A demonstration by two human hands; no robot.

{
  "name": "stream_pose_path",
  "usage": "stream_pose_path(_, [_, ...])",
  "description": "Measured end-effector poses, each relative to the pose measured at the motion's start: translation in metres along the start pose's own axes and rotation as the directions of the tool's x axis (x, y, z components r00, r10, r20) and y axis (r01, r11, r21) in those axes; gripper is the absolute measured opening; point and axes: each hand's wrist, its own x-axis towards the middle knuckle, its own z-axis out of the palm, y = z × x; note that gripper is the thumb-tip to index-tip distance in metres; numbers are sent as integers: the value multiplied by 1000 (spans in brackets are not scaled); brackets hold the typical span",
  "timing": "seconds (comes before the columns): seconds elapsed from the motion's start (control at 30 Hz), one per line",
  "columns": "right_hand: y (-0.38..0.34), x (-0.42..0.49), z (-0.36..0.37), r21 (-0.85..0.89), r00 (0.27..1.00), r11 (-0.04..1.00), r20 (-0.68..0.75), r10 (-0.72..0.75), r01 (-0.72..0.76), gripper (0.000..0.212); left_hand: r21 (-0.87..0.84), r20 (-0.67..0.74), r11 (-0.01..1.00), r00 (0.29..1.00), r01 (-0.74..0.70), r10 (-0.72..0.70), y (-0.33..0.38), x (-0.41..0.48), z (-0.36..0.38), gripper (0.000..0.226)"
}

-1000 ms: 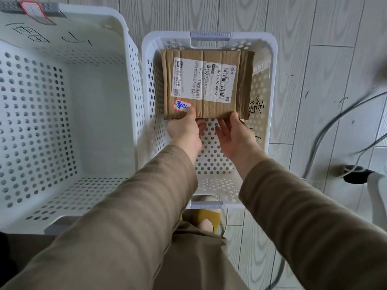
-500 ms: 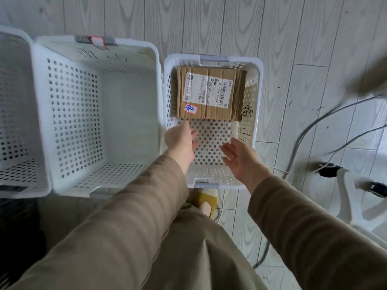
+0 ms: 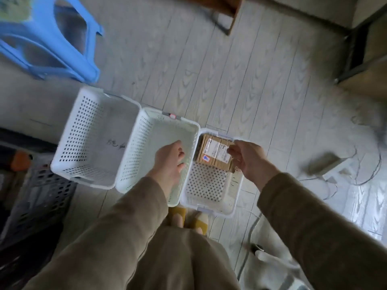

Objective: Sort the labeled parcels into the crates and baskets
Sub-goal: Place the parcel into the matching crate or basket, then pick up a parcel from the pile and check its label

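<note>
Parcel (image 3: 215,152) flat at far end of small white basket (image 3: 207,185) | left hand (image 3: 170,162), right hand (image 3: 249,162) apart, loosely curled, empty | I'd leave it lying, then read the next label before choosing a basket.

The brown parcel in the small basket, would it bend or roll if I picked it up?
The brown parcel is probably stiff, not floppy: it looks like ribbed cardboard with straight edges. It likely won't roll, being flat and boxy, lying at the far end of the small white basket.
</note>
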Motion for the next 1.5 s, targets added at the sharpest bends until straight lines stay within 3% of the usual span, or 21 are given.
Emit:
stream_pose_path(0.07, [-27, -37, 22, -108, 996, 993, 71, -46, 54, 11, -43, 5, 998, 999, -39, 39, 24, -35, -17, 15])
stream_pose_path(0.13, [-55, -81, 48, -225, 987, 966, 126, -99, 126, 19, -84, 4, 992, 996, -94, 94, 47, -73, -35, 33])
stream_pose_path(0.3, [-96, -176, 98, -417, 927, 838, 280, -251, 353, 25, -91, -41, 961, 966, -259, 257, 89, -151, -89, 38])
stream_pose_path(0.43, [-105, -248, 119, -474, 845, 720, 441, -304, 506, 23, -84, -180, 897, 892, -433, 414, 97, -211, -146, 10])
stream_pose_path(0.5, [-103, -279, 129, -483, 790, 654, 526, -314, 582, 31, -137, -241, 868, 866, -477, 438, 89, -242, -174, 18])
stream_pose_path(0.57, [-101, -308, 139, -462, 724, 608, 622, -298, 646, 24, -185, -302, 836, 840, -516, 452, 76, -269, -197, 21])
stream_pose_path(0.67, [-90, -361, 164, -394, 606, 552, 747, -274, 735, 14, -298, -402, 773, 808, -560, 431, 47, -316, -238, 23])
stream_pose_path(0.77, [-65, -422, 192, -336, 464, 469, 866, -188, 817, 8, -365, -524, 702, 758, -612, 388, 8, -357, -287, 11])
stream_pose_path(0.9, [-12, -502, 226, -292, 340, 398, 939, -55, 870, 10, -424, -625, 602, 700, -676, 346, -44, -410, -347, 33])
stream_pose_path(1.0, [47, -570, 248, -233, 218, 325, 973, 80, 917, 15, -421, -730, 524, 619, -740, 288, -91, -453, -399, 29])
stream_pose_path(1.07, [94, -614, 261, -165, 130, 279, 981, 141, 946, 22, -408, -794, 465, 557, -785, 243, -128, -484, -435, 25])
stream_pose_path(1.17, [162, -671, 272, -94, 53, 187, 976, 213, 978, 32, -381, -865, 421, 478, -823, 152, -183, -525, -480, 25])
stream_pose_path(1.3, [253, -743, 271, 1, -51, 145, 938, 344, 989, 29, -338, -931, 353, 365, -872, 10, -260, -580, -528, 31])
stream_pose_path(1.4, [306, -786, 260, 32, -104, 170, 895, 435, 985, 26, -340, -939, 340, 333, -877, -81, -306, -612, -545, 21])
stream_pose_path(1.5, [356, -820, 246, 42, -152, 216, 837, 526, 975, 32, -290, -956, 369, 252, -883, -150, -349, -637, -551, 48])
